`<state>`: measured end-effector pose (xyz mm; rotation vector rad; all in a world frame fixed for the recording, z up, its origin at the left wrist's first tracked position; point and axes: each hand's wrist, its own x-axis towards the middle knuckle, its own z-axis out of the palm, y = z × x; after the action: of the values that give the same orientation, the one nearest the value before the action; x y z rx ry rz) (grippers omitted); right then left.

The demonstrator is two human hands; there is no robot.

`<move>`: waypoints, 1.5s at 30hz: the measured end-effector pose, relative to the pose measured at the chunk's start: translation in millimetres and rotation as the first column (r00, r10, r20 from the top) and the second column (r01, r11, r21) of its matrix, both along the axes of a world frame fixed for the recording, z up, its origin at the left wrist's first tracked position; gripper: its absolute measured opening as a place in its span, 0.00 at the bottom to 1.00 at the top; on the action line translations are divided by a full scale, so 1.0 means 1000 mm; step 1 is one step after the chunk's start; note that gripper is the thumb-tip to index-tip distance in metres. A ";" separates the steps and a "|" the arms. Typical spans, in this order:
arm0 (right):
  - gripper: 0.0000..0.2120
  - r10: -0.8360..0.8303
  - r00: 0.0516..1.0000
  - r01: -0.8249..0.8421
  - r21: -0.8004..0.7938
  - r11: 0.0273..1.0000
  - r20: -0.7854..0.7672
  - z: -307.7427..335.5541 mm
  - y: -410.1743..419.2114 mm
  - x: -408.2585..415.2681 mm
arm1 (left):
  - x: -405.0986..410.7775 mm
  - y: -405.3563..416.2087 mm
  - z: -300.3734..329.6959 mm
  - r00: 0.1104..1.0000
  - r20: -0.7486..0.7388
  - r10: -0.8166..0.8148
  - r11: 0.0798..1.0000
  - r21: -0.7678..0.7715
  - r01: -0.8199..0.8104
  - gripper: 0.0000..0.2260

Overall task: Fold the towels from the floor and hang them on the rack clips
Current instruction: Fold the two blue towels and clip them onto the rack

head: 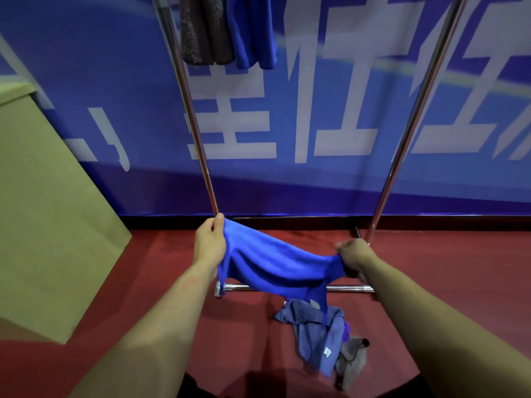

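Observation:
A bright blue towel [275,265] is stretched in the air between my two hands, sagging in the middle. My left hand [209,242] pinches its left end, higher up by the rack's left pole. Its right end is gripped in my right hand [355,254], which sits lower. On the red floor below lie a grey-blue towel [313,331], a grey-brown one [352,366] and a bit of purple cloth. From the top of the metal rack [195,124] hang a brown towel [204,30] and a blue towel [253,30]; the clips are out of view.
The rack's right pole [413,116] slants up to the right, and its base bar [344,288] lies on the floor behind the towel. A tan cardboard box [43,211] stands at the left. A blue banner wall [316,96] closes off the back.

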<state>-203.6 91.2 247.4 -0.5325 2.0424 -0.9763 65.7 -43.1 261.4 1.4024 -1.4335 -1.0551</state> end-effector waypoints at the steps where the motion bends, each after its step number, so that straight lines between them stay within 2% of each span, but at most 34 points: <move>1: 0.08 -0.137 0.974 0.160 -0.117 0.980 0.179 -0.004 -0.002 -0.002 | 0.001 -0.001 0.000 1.000 -0.009 0.006 1.000 0.013 -0.006 0.20; 3: 0.06 -0.208 0.903 0.297 -0.197 0.934 0.375 0.000 0.000 -0.003 | -0.001 -0.001 0.000 0.998 -0.067 0.009 0.998 0.058 -0.005 0.18; 5: 0.02 -0.126 0.869 0.272 -0.249 0.930 0.479 0.008 0.001 -0.003 | -0.004 -0.001 0.003 0.980 -0.197 0.014 0.992 0.129 0.012 0.17; 7: 0.13 -0.044 0.890 0.222 -0.348 0.911 0.453 0.010 0.000 -0.003 | -0.007 -0.001 0.007 0.947 -0.319 0.043 0.983 0.185 0.018 0.16; 8: 0.18 -0.054 0.904 0.237 -0.392 0.889 0.424 0.010 -0.002 -0.004 | -0.008 0.000 0.010 0.924 -0.375 0.073 0.979 0.206 0.006 0.15; 11: 0.25 -0.136 0.934 0.294 -0.491 0.820 0.332 0.008 -0.002 -0.005 | -0.014 0.002 0.018 0.854 -0.495 0.158 0.966 0.258 -0.029 0.12; 15: 0.19 -0.248 0.924 0.372 -0.540 0.755 0.290 0.007 -0.003 -0.009 | -0.021 0.008 0.020 0.854 -0.491 0.170 0.961 0.276 -0.033 0.14; 16: 0.17 -0.277 0.931 0.364 -0.543 0.757 0.237 0.006 -0.003 -0.009 | -0.023 0.009 0.020 0.858 -0.485 0.168 0.961 0.276 -0.032 0.15; 19: 0.14 -0.340 0.940 0.310 -0.512 0.801 0.038 -0.004 -0.004 -0.013 | -0.024 0.010 0.017 0.866 -0.471 0.170 0.961 0.275 -0.039 0.16; 24: 0.13 -0.348 0.936 0.304 -0.383 0.872 -0.049 -0.011 -0.003 -0.017 | -0.022 0.006 0.008 0.891 -0.402 0.210 0.955 0.281 -0.098 0.17; 28: 0.13 -0.295 0.948 0.245 -0.319 0.916 -0.119 -0.013 -0.001 -0.018 | -0.015 0.000 0.001 0.884 -0.411 0.223 0.946 0.309 -0.096 0.17; 31: 0.19 -0.213 0.977 0.201 -0.320 0.926 -0.002 -0.011 -0.002 -0.017 | -0.011 -0.004 -0.003 0.887 -0.413 0.205 0.955 0.285 -0.089 0.10; 35: 0.09 -0.258 0.932 0.335 -0.329 0.883 0.255 0.000 0.002 -0.024 | -0.007 -0.004 -0.001 0.870 -0.459 0.180 0.963 0.264 -0.059 0.08; 36: 0.10 -0.276 0.917 0.367 -0.334 0.868 0.287 0.002 0.003 -0.027 | -0.006 -0.004 -0.001 0.878 -0.450 0.164 0.968 0.243 -0.057 0.08; 39: 0.14 -0.354 0.900 0.426 -0.341 0.838 0.256 0.003 0.004 -0.034 | -0.006 0.000 0.003 0.922 -0.370 0.114 0.990 0.120 -0.074 0.06; 41: 0.16 -0.407 0.890 0.454 -0.329 0.828 0.204 0.004 0.005 -0.036 | -0.007 0.000 0.003 0.950 -0.300 0.088 0.996 0.023 -0.085 0.08; 42: 0.16 -0.417 0.878 0.475 -0.331 0.815 0.233 0.005 0.006 -0.036 | -0.007 -0.001 0.003 0.962 -0.263 0.077 0.997 -0.010 -0.083 0.10; 45: 0.16 -0.357 0.801 0.555 -0.373 0.743 0.481 0.017 0.011 -0.032 | -0.009 -0.002 0.003 0.974 -0.218 0.062 0.997 -0.024 -0.069 0.11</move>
<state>-236.0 102.7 264.1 -0.0475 1.5749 -1.7946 57.2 -44.7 264.3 1.2610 -1.2321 -1.1029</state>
